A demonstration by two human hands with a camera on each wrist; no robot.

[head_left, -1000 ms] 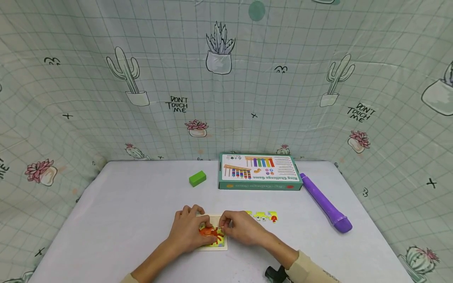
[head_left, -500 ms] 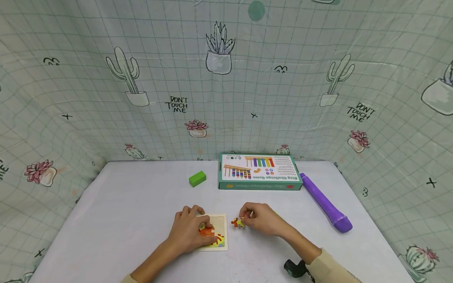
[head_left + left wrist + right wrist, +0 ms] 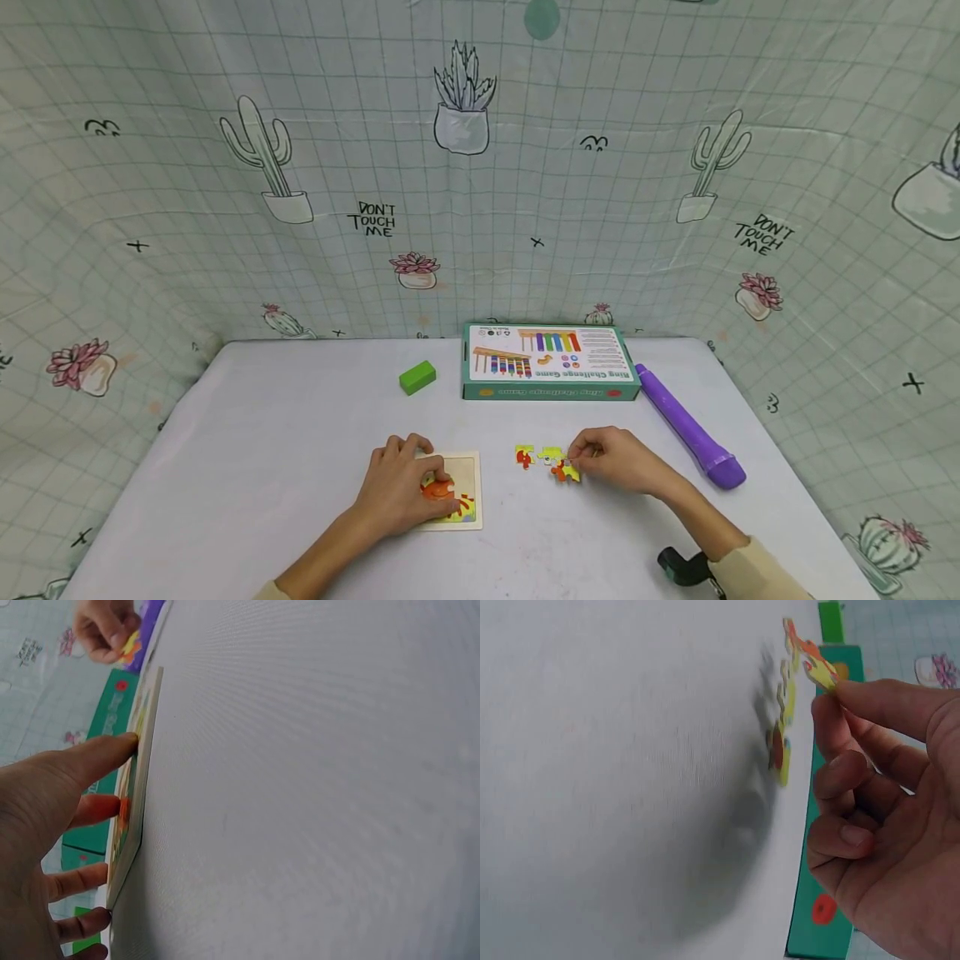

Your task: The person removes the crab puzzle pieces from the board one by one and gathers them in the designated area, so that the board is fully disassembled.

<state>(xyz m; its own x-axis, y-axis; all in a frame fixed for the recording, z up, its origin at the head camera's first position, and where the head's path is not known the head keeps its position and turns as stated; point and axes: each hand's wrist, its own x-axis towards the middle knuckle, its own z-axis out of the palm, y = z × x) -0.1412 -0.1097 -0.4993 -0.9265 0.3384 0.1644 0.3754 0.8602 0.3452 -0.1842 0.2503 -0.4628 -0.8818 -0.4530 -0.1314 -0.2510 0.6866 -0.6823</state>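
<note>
A square puzzle board (image 3: pixel 470 467) with a pale rim lies on the table, with orange and yellow pieces in part of it. My left hand (image 3: pixel 401 487) rests on it, fingers spread, thumb and index touching the pieces; it covers the board's left part. Right of the board, my right hand (image 3: pixel 622 461) pinches an orange-and-yellow puzzle piece (image 3: pixel 821 671) between thumb and index finger, raised over the table in the right wrist view. Near it lie a red-and-yellow loose piece (image 3: pixel 524 456) and another yellow piece (image 3: pixel 550 454).
A green game box (image 3: pixel 551 392) stands at the back, with a green block (image 3: pixel 417 377) to its left. A purple microphone-shaped stick (image 3: pixel 693 429) lies at the right. Dark wrist gear (image 3: pixel 686 567) hangs by the right sleeve. A patterned sheet (image 3: pixel 480 208) backs the table.
My right hand has moved right, away from the board, carrying the orange-and-yellow puzzle piece out of it to beside the loose pieces. The left hand has stayed on the board.
</note>
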